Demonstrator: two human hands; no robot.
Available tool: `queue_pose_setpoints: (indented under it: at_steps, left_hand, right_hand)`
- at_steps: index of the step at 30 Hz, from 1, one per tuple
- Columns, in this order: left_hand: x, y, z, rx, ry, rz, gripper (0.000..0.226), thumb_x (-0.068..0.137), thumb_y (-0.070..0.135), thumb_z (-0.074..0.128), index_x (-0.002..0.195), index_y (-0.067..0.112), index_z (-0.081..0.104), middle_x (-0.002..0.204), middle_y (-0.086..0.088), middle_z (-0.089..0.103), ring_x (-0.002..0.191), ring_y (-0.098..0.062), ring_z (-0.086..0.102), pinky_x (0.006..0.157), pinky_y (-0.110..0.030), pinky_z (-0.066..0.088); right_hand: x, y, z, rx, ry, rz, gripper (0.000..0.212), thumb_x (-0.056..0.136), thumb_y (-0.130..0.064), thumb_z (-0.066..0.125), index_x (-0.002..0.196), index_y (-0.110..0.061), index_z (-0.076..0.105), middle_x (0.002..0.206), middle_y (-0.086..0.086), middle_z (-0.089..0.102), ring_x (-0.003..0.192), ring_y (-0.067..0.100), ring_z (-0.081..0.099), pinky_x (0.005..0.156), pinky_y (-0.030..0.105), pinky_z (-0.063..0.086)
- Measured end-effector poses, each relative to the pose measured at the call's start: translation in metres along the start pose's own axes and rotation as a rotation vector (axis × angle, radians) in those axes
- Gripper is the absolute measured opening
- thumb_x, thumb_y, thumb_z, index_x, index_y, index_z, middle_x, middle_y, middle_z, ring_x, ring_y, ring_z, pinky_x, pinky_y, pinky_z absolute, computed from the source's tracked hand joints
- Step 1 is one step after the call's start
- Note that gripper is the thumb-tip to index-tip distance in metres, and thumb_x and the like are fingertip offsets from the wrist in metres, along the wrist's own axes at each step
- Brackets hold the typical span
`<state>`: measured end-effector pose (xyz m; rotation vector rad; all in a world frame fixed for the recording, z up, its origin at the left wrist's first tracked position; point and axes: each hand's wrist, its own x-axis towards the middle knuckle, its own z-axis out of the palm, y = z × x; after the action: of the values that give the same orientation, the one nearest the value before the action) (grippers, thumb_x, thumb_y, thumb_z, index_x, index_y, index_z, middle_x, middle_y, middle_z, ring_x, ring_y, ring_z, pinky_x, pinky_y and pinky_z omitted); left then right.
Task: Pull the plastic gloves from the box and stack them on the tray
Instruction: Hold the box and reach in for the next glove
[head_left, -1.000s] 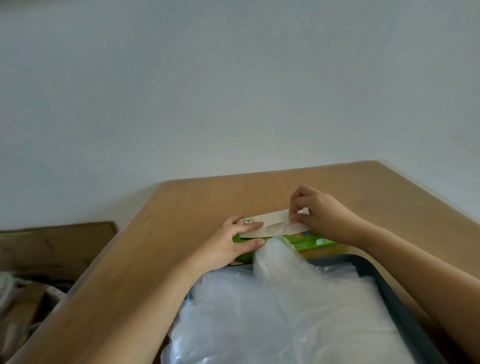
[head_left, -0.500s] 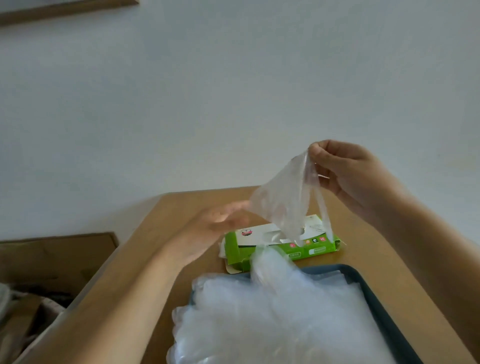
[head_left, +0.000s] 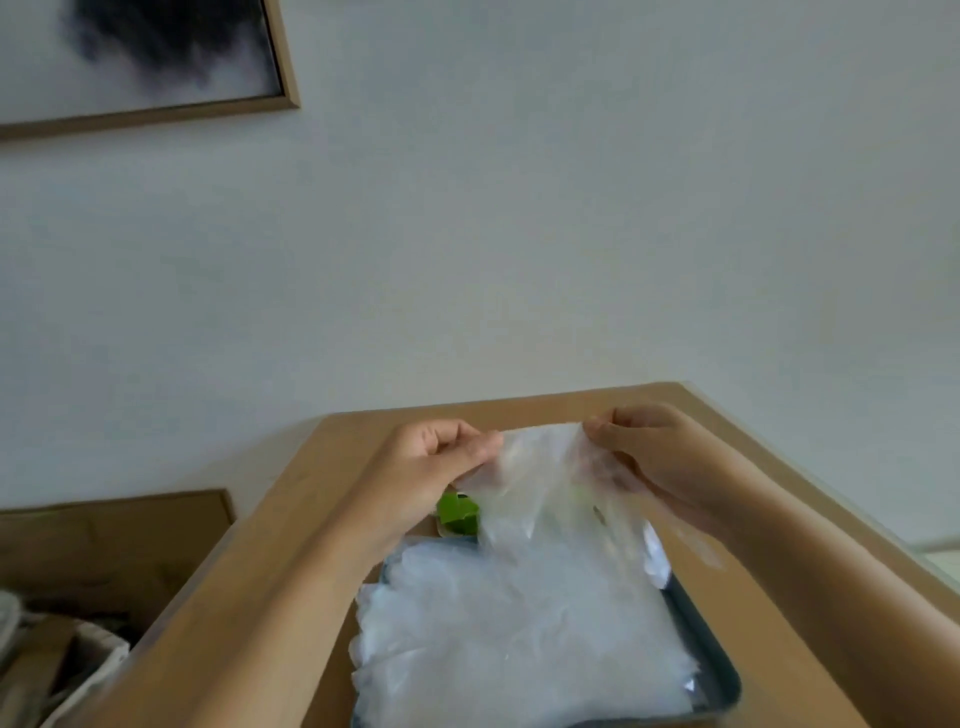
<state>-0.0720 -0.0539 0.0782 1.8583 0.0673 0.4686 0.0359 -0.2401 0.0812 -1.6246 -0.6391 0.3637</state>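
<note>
Directly above the far end of the tray (head_left: 711, 644), a single plastic glove (head_left: 535, 478) hangs stretched between both hands. The left hand (head_left: 436, 462) has its fingers (head_left: 480, 449) curled, pinching the upper left corner of the film. The right hand (head_left: 660, 457) pinches the upper right corner between thumb and fingers (head_left: 605, 434), with part of the film draped across its palm side. The held edge runs crosswise to the tray and roughly level. The long axis of the plastic glove drops from that edge toward the tray. Whether its lower part touches the stack of gloves (head_left: 519, 639) cannot be told, since clear film lies against clear film. The stack lies below the fingers and toward the near end of the tray, so the coming move is judged a lowering and a drawing nearward. Both hands are about equally near it. The plastic glove is thin, translucent, milky, creased and limp; its finger shapes are not distinguishable. The stack fills the tray and overhangs its left rim. A green box (head_left: 457, 514) sits on the tabletop (head_left: 291, 561) just beyond the tray's far left corner, mostly hidden.
</note>
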Motion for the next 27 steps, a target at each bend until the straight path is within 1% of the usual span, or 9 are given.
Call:
queue_pose_setpoints:
  at_steps: [3, 6, 10, 13, 16, 18, 21, 24, 27]
  left_hand:
    - [-0.014, 0.013, 0.003, -0.049, 0.045, -0.082, 0.03, 0.089, 0.027, 0.062, 0.074, 0.001, 0.061, 0.06, -0.002, 0.061, 0.054, -0.009, 0.059, 0.055, -0.017, 0.048]
    - [-0.02, 0.021, 0.009, -0.048, 0.116, -0.126, 0.032, 0.093, 0.021, 0.058, 0.066, 0.005, 0.058, 0.055, -0.001, 0.057, 0.045, -0.012, 0.053, 0.046, -0.018, 0.045]
    - [-0.023, 0.028, 0.016, -0.042, 0.171, -0.182, 0.029, 0.091, 0.018, 0.06, 0.064, 0.008, 0.061, 0.052, -0.002, 0.056, 0.041, -0.014, 0.051, 0.049, -0.024, 0.046]
    - [-0.022, 0.03, 0.02, -0.012, 0.174, -0.227, 0.03, 0.087, 0.022, 0.065, 0.062, 0.007, 0.06, 0.049, -0.002, 0.053, 0.039, -0.014, 0.048, 0.05, -0.026, 0.048]
    - [-0.023, 0.032, 0.016, 0.043, 0.114, -0.203, 0.032, 0.085, 0.03, 0.068, 0.064, 0.008, 0.057, 0.052, -0.002, 0.048, 0.041, -0.013, 0.039, 0.049, -0.024, 0.044]
    - [-0.024, 0.034, 0.01, 0.016, 0.106, -0.179, 0.039, 0.085, 0.043, 0.066, 0.069, 0.008, 0.06, 0.057, -0.003, 0.05, 0.046, -0.014, 0.043, 0.05, -0.024, 0.046]
    - [-0.025, 0.037, 0.0, -0.072, 0.057, -0.173, 0.063, 0.07, 0.065, 0.055, 0.084, 0.004, 0.067, 0.077, -0.01, 0.07, 0.069, -0.022, 0.068, 0.062, -0.025, 0.057]
    - [-0.026, 0.034, -0.007, 0.052, -0.121, -0.125, 0.068, 0.067, 0.064, 0.072, 0.108, 0.01, 0.068, 0.106, -0.008, 0.072, 0.098, -0.019, 0.069, 0.082, -0.028, 0.056]
    - [-0.026, 0.032, -0.012, 0.13, -0.18, -0.12, 0.048, 0.066, 0.049, 0.078, 0.106, 0.023, 0.071, 0.106, 0.002, 0.073, 0.104, -0.01, 0.066, 0.089, -0.03, 0.051]
  right_hand:
    - [-0.011, 0.008, -0.002, -0.291, -0.088, 0.081, 0.038, 0.095, -0.033, 0.054, 0.092, 0.003, 0.064, 0.08, 0.007, 0.067, 0.071, 0.02, 0.061, 0.076, 0.043, 0.053]
    - [-0.03, -0.004, 0.005, -0.368, -0.092, -0.097, 0.07, 0.071, -0.068, 0.058, 0.122, -0.021, 0.057, 0.12, -0.01, 0.062, 0.111, 0.006, 0.058, 0.099, 0.031, 0.047]
    - [-0.059, -0.03, 0.027, -0.572, -0.161, -0.356, 0.094, 0.061, -0.062, 0.072, 0.143, -0.038, 0.031, 0.139, -0.026, 0.036, 0.124, -0.009, 0.033, 0.098, 0.013, 0.029]
    - [-0.057, -0.037, 0.039, -0.777, -0.03, -0.477, 0.066, 0.079, -0.048, 0.071, 0.136, -0.033, 0.043, 0.13, -0.02, 0.047, 0.113, -0.002, 0.044, 0.089, 0.012, 0.034]
    - [-0.048, -0.047, 0.039, -0.868, 0.111, -0.519, 0.015, 0.088, -0.027, 0.062, 0.09, -0.013, 0.068, 0.082, -0.004, 0.065, 0.071, 0.011, 0.054, 0.063, 0.02, 0.041]
    - [-0.041, -0.054, 0.039, -0.843, 0.088, -0.421, 0.023, 0.088, -0.024, 0.062, 0.074, -0.006, 0.066, 0.065, 0.001, 0.061, 0.055, 0.011, 0.047, 0.05, 0.021, 0.037]
    - [-0.033, -0.06, 0.044, -0.764, 0.049, -0.306, 0.023, 0.088, -0.028, 0.064, 0.074, -0.01, 0.07, 0.068, 0.004, 0.068, 0.054, 0.013, 0.054, 0.048, 0.021, 0.043]
    - [-0.026, -0.061, 0.051, -0.75, 0.072, -0.26, 0.025, 0.09, -0.022, 0.057, 0.079, -0.004, 0.071, 0.065, 0.009, 0.069, 0.054, 0.016, 0.054, 0.049, 0.022, 0.044]
    - [-0.022, -0.064, 0.056, -0.672, 0.027, -0.148, 0.025, 0.092, -0.012, 0.049, 0.076, -0.009, 0.068, 0.046, -0.005, 0.062, 0.044, 0.008, 0.058, 0.048, 0.014, 0.047]
